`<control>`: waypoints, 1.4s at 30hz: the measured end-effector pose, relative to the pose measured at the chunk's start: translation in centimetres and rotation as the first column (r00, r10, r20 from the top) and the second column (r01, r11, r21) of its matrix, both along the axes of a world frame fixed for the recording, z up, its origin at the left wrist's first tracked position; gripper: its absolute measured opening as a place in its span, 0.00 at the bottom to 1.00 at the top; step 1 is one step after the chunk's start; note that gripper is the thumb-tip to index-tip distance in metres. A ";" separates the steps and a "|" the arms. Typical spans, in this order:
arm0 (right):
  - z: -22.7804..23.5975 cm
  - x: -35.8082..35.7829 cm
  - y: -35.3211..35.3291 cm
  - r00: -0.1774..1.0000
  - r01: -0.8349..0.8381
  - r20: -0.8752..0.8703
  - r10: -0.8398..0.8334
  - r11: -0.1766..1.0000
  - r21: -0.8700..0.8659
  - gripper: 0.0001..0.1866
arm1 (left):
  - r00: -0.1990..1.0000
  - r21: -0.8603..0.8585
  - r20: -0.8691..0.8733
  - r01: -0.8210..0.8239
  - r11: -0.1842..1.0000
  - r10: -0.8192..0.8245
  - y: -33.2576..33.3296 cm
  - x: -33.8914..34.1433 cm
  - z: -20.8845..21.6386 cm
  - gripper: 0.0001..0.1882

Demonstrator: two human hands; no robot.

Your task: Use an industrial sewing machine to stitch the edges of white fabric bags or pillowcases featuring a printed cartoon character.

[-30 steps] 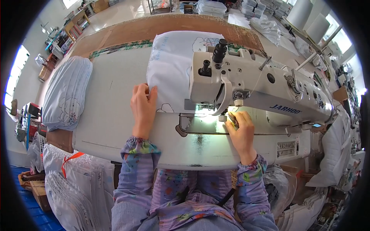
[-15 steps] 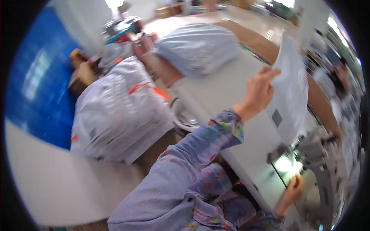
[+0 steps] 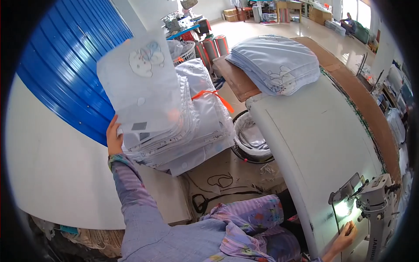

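My left hand, arm stretched out to the left, grips the lower left edge of a white fabric panel printed with cartoon bears and a small grey square. The panel hangs spread out above a tall stack of similar fabric pieces, hiding part of it. My right hand rests at the near side of the sewing machine, just below its lit needle area. Its fingers are closed together; a small dark thing seems to be between them, too small to name.
A second pile of printed white panels lies on the far end of the white sewing table. Between the tables stands a lined basket. Orange ties lie on the left stack. Cables trail on the floor. Blue corrugated sheeting rises at left.
My left hand has swung the fabric panel from over the sewing table across to the left stack. The view has shifted. My right hand stays by the machine.
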State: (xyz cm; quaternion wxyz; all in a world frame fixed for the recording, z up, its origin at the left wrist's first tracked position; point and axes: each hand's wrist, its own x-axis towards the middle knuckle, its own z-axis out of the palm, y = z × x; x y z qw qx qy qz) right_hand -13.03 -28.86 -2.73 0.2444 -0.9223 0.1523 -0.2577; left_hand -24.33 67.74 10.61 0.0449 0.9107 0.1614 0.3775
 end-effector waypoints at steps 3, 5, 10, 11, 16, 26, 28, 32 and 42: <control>-0.6 0.3 0.1 1.000 -0.008 -0.001 0.008 1.000 -0.005 0.13 | 0.998 -0.021 -0.046 -0.046 0.999 0.045 5.2 -4.0 -4.5 0.24; -0.9 0.4 0.2 0.999 -0.015 -0.034 0.014 1.000 -0.022 0.13 | 0.995 -0.030 -0.084 -0.049 0.998 0.047 7.5 -4.8 -5.9 0.25; -1.6 0.8 0.8 0.999 -0.029 -0.021 0.030 0.999 0.017 0.13 | 0.973 -0.828 0.094 -0.042 0.558 0.211 10.5 -5.4 -4.7 0.33; -2.8 0.8 0.7 0.999 -0.019 -0.035 0.021 0.998 0.063 0.13 | 0.968 -0.623 -0.048 -0.221 0.751 0.245 11.9 -5.7 -2.3 0.33; 0.9 -0.9 1.9 0.995 0.102 0.024 -0.101 0.994 -0.025 0.13 | 0.799 0.282 0.239 -0.601 0.748 0.552 -0.9 10.2 0.9 0.21; 3.0 -4.7 10.4 0.991 0.083 0.095 -0.095 0.990 0.117 0.09 | 0.786 0.115 -0.023 0.616 0.780 -0.617 -36.3 48.0 -2.3 0.27; 3.3 -6.8 10.5 0.988 0.131 0.067 -0.139 0.985 0.112 0.08 | 0.814 0.155 -0.014 0.575 0.803 -0.580 -36.9 51.4 -4.0 0.26; 3.0 -10.0 10.4 0.984 0.162 0.048 -0.170 0.978 0.135 0.07 | 0.883 0.071 -0.202 0.445 0.893 -0.424 -31.4 55.5 -4.1 0.17; 2.8 -7.6 15.8 0.998 0.024 0.044 -0.055 0.850 0.527 0.07 | 0.733 0.439 -0.077 0.634 0.636 -0.676 -48.9 40.0 4.9 0.11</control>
